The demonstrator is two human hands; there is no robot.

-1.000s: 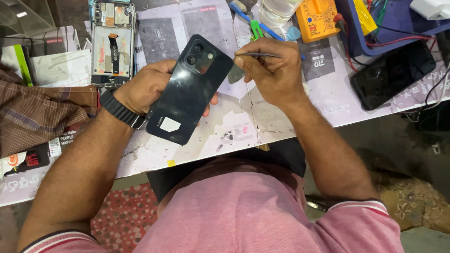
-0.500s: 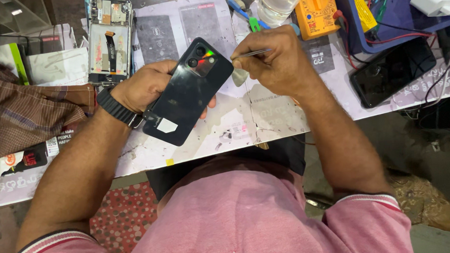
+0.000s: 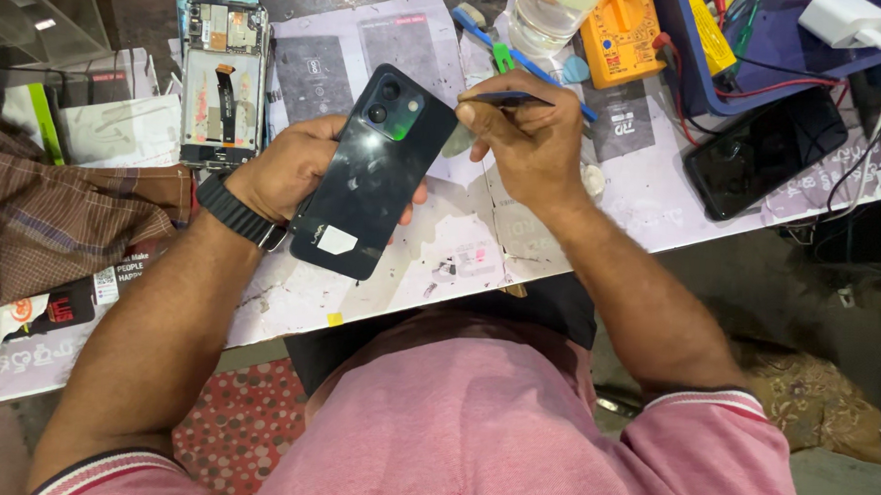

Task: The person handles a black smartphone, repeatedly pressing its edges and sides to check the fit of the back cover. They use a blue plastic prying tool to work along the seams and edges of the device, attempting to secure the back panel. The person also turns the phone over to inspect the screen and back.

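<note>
My left hand [image 3: 282, 169] grips a dark smartphone [image 3: 370, 177] from beneath, back side up, camera end pointing away from me, tilted above the white worktable [image 3: 558, 232]. A black watch band sits on that wrist. My right hand [image 3: 522, 138] pinches a thin dark metal tool [image 3: 509, 99], its tip lying against the phone's upper right edge near the camera block. A small white sticker shows on the phone's lower back.
An opened phone frame [image 3: 222, 79] with bare parts lies at far left. A second black phone [image 3: 764, 151] rests at right beside a charger cable [image 3: 880, 87]. An orange multimeter [image 3: 624, 34], blue tools [image 3: 487, 34] and a plaid cloth [image 3: 61, 215] surround the work spot.
My right hand has drawn in toward the phone, bringing the tool's tip to its upper edge. The phone has tilted slightly in my left hand.
</note>
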